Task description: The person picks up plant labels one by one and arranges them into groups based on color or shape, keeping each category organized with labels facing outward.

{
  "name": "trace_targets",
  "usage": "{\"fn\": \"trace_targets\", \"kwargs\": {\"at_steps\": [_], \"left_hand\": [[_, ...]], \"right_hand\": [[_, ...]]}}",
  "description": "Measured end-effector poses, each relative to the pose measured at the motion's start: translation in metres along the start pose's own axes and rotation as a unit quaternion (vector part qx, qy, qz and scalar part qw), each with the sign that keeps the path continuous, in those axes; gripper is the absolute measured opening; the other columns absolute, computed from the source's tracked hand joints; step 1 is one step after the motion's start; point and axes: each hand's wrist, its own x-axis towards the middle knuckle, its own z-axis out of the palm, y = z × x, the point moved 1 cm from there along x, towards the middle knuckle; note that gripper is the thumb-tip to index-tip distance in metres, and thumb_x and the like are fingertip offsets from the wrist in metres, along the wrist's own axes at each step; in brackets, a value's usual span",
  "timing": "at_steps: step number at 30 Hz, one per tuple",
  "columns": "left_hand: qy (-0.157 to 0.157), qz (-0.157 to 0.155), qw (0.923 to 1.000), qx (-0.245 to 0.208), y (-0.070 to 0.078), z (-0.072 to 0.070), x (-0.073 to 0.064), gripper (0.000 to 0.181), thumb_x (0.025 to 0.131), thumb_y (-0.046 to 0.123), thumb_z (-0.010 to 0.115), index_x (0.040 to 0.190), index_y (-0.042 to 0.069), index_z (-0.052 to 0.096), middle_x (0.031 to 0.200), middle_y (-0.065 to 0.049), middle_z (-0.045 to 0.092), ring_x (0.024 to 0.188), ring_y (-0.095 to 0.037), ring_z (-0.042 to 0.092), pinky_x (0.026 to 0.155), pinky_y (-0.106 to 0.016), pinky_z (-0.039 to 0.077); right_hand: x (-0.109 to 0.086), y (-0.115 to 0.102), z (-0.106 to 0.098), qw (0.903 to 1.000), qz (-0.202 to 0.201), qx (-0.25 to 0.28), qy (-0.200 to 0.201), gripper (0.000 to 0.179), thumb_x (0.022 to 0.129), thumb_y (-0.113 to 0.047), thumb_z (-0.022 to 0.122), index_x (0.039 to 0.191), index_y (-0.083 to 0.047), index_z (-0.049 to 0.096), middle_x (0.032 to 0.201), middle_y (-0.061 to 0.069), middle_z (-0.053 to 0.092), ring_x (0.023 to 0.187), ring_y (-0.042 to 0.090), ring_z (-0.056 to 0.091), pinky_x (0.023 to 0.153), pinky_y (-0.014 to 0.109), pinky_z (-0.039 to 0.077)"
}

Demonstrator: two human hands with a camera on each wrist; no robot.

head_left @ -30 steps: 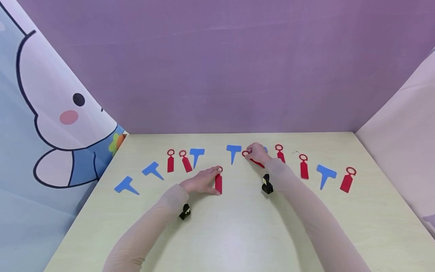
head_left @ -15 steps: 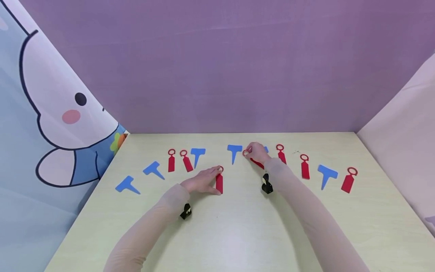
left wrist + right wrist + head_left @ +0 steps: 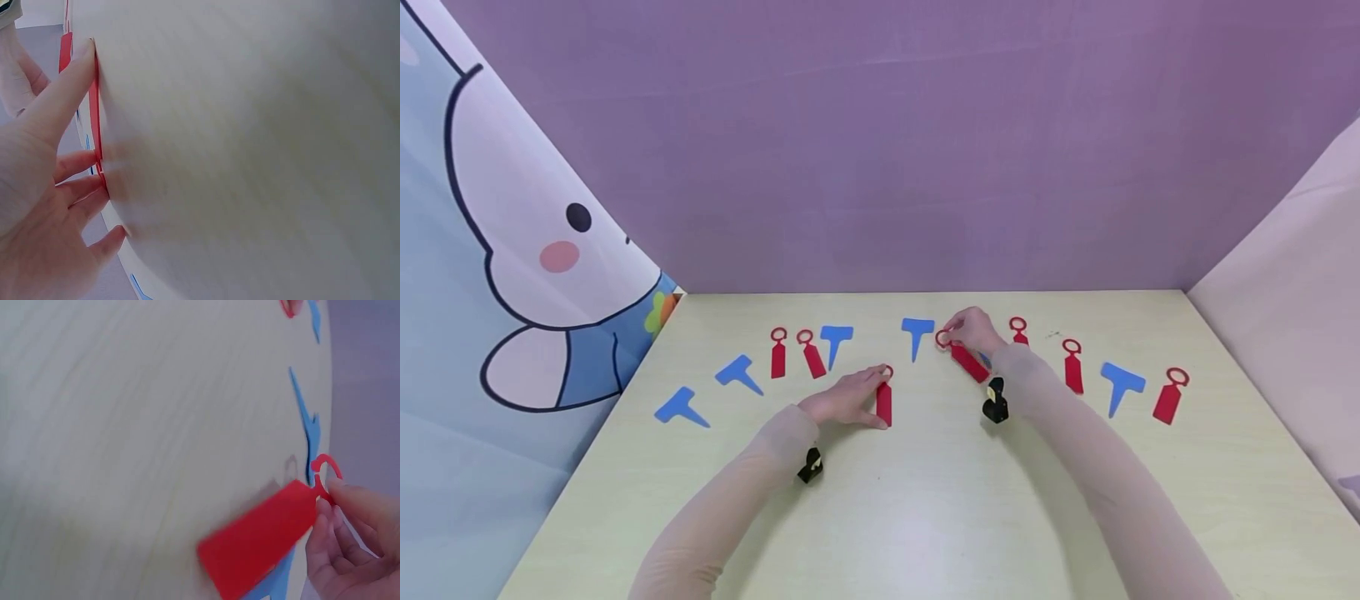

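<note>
My right hand (image 3: 976, 328) pinches a flat red tag (image 3: 970, 363) between thumb and fingers at the neck below its ring. In the right wrist view the tag's body (image 3: 259, 540) slants above the table and casts a shadow. A blue T-shaped label (image 3: 985, 361) lies mostly hidden behind this hand and tag, and another blue T-shaped label (image 3: 917, 335) lies just left of the ring. My left hand (image 3: 842, 400) rests over a second red tag (image 3: 883, 407), fingers extended. Its thumb (image 3: 69, 87) touches the tag's lower end, while the fingertips cover part of the ring.
Two red tags, one being a tag (image 3: 778, 360), and several blue T-shaped labels, among them a label (image 3: 681, 407), lie on the left. To the right are more red tags, including a tag (image 3: 1072, 371), and a blue T-shaped label (image 3: 1122, 383). A purple cloth (image 3: 925, 167) backs the table (image 3: 895, 517).
My right hand has risen slightly and shifted a little right, turning the red tag so that more of its face shows. The left hand stays where it was.
</note>
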Motion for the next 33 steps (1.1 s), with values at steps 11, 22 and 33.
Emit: {"fn": "trace_targets", "kwargs": {"at_steps": [11,22,33], "left_hand": [[-0.001,0.002,1.0000,-0.005,0.001,-0.001,-0.001,0.085,0.076,0.040,0.066,0.139,0.003,0.022,0.145,-0.013,0.017,0.132,-0.027,0.018,0.105,-0.042,0.021],[-0.002,0.001,1.0000,-0.004,0.001,-0.002,0.000,0.086,0.076,0.041,0.066,0.139,0.003,0.022,0.145,-0.012,0.017,0.132,-0.027,0.018,0.105,-0.041,0.022],[-0.006,-0.006,1.0000,-0.003,0.002,-0.002,0.000,0.087,0.075,0.041,0.066,0.139,0.003,0.021,0.145,-0.011,0.018,0.132,-0.026,0.019,0.105,-0.040,0.023]], "right_hand": [[-0.010,-0.008,-0.001,0.9917,0.085,0.094,-0.025,0.023,0.084,-0.007,0.059,0.102,0.007,0.062,0.093,0.019,0.063,0.065,0.014,0.061,0.068,0.027,0.052],[-0.022,-0.012,0.015,0.9734,0.115,0.188,-0.064,0.027,0.085,-0.009,0.058,0.106,0.008,0.059,0.082,0.015,0.066,0.065,0.015,0.063,0.074,0.036,0.051],[-0.034,-0.019,0.033,0.9566,0.148,0.235,-0.088,0.029,0.088,-0.012,0.054,0.110,0.007,0.057,0.096,0.019,0.064,0.075,0.022,0.065,0.074,0.037,0.051]]}}
